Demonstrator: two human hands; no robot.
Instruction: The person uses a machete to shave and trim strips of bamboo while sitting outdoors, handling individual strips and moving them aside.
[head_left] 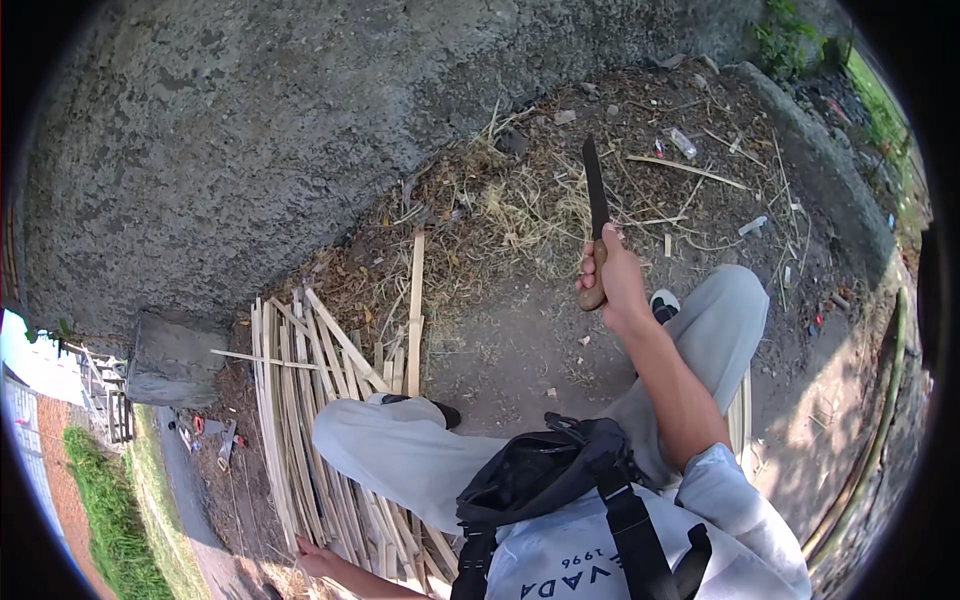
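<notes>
My right hand [620, 280] is closed around the brown wooden handle of a machete [596, 185]. Its dark, straight blade points away from me, raised over the ground in front of my right knee. Low at the left, my left hand [316, 560] is at the near end of a pile of pale bamboo strips [285, 440]; its fingers close on one strip at the pile's left edge, though they show small and partly hidden. The pile lies beside and beyond my left leg. One longer strip [416, 310] sticks out beyond the pile, toward the wall.
A rough grey wall [250, 130] rises ahead and to the left, with a concrete block [180, 355] at its foot. Fibrous shavings [530, 215], loose slivers and a clear plastic bottle [683, 143] litter the dirt. A handsaw [228, 445] lies at far left; a long pole [880, 420] lies right.
</notes>
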